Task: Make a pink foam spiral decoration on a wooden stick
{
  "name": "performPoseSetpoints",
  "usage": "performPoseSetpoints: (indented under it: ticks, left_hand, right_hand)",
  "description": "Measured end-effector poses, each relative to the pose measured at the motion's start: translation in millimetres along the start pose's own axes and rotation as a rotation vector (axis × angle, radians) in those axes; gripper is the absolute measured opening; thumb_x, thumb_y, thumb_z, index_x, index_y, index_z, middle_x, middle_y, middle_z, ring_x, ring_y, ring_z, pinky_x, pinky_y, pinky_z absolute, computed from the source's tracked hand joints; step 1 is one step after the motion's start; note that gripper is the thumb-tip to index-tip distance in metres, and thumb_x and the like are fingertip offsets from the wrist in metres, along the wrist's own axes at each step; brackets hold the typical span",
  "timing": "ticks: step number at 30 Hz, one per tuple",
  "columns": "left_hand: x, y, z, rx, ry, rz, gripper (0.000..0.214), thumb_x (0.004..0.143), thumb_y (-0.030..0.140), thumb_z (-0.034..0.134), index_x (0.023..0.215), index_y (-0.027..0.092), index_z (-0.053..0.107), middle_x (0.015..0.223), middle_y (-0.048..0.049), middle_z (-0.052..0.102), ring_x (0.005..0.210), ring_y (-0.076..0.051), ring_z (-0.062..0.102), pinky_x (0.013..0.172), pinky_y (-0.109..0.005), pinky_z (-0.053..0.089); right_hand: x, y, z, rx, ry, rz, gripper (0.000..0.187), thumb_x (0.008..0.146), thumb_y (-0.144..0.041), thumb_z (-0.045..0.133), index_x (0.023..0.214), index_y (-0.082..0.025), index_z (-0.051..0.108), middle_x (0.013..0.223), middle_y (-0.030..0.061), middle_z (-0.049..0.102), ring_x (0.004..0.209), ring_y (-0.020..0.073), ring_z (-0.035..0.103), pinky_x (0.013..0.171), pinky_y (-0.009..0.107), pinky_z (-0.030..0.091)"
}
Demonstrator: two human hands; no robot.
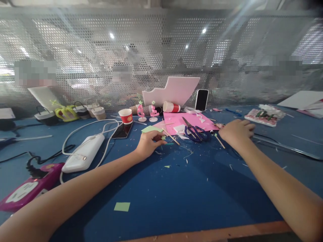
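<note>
My left hand (148, 144) is closed in a pinch low over the blue table, with a small green star-like piece (163, 137) at its fingertips. Right beside it lie light green paper (152, 128) and a thin wooden stick (172, 137). On the right, my right hand (237, 133) has its fingers curled downward; whatever they hold is hidden behind the hand. Close to its left are a short stick with a green tip (220, 141) and blue-handled scissors (195, 131), the latter resting partly on pink paper (174, 118).
Two pink spiral ornaments (141, 114) stand behind, near a red paper cup (125, 116) and stacked cups (171, 107). Leftward are a phone (122, 130), a white power bank (84, 153) with looping cable and a magenta power strip (32, 185). A mesh screen (101, 67) backs the table.
</note>
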State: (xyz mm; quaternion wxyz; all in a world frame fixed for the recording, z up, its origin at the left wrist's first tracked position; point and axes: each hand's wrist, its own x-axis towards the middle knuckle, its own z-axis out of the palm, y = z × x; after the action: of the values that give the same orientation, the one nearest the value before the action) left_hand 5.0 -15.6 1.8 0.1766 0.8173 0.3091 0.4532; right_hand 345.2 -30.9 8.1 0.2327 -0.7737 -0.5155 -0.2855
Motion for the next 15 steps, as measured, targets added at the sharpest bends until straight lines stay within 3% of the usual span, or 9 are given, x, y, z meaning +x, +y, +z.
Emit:
performPoseSetpoints:
  ticks: [1, 2, 6, 9, 15]
  left_hand:
    - [0, 0, 0.0, -0.003, 0.002, 0.003, 0.022, 0.064, 0.021, 0.076, 0.083, 0.015, 0.067, 0.065, 0.0009, 0.066, 0.058, -0.011, 0.061, 0.057, -0.021, 0.051]
    - [0, 0, 0.1, -0.004, 0.004, 0.008, 0.021, 0.064, 0.021, 0.076, 0.083, 0.016, 0.067, 0.065, 0.0009, 0.065, 0.058, -0.010, 0.061, 0.057, -0.021, 0.051]
    - [0, 0, 0.5, 0.007, 0.016, 0.044, 0.021, 0.065, 0.022, 0.076, 0.083, 0.017, 0.068, 0.066, 0.0009, 0.066, 0.058, -0.010, 0.060, 0.057, -0.021, 0.050]
    - [0, -2, 0.2, 0.010, 0.044, 0.051, 0.022, 0.062, 0.025, 0.078, 0.079, 0.016, 0.067, 0.063, 0.0016, 0.064, 0.055, -0.009, 0.058, 0.055, -0.021, 0.049]
    - [1, -10, -3.7, 0.062, 0.038, 0.087, 0.027, 0.059, 0.035, 0.080, 0.070, 0.015, 0.063, 0.058, 0.0027, 0.062, 0.052, -0.009, 0.056, 0.053, -0.021, 0.047]
  right_hand:
    - [-6, -12, -7, -0.036, 0.046, 0.072, 0.043, 0.085, -0.038, 0.048, 0.093, 0.003, 0.060, 0.094, 0.0348, 0.051, 0.094, 0.0386, 0.047, 0.063, 0.046, 0.035]
    - [-13, -26, -15, -0.042, 0.074, 0.027, 0.045, 0.085, -0.039, 0.048, 0.098, 0.003, 0.058, 0.098, 0.0334, 0.051, 0.096, 0.0388, 0.046, 0.066, 0.046, 0.037]
    - [-44, -84, -37, 0.114, -0.012, -0.511, 0.037, 0.092, -0.034, 0.036, 0.092, -0.005, 0.059, 0.091, 0.0205, 0.057, 0.091, 0.0307, 0.049, 0.078, 0.043, 0.039]
    - [-60, -117, -39, 0.170, -0.100, -0.673, 0.038, 0.094, -0.036, 0.032, 0.090, -0.009, 0.058, 0.089, 0.0173, 0.058, 0.090, 0.0293, 0.050, 0.076, 0.039, 0.041]
    - [-59, -143, -31, 0.176, -0.442, -0.620, 0.040, 0.093, -0.044, 0.036, 0.104, -0.010, 0.055, 0.099, 0.0173, 0.062, 0.094, 0.0278, 0.058, 0.068, 0.034, 0.046]
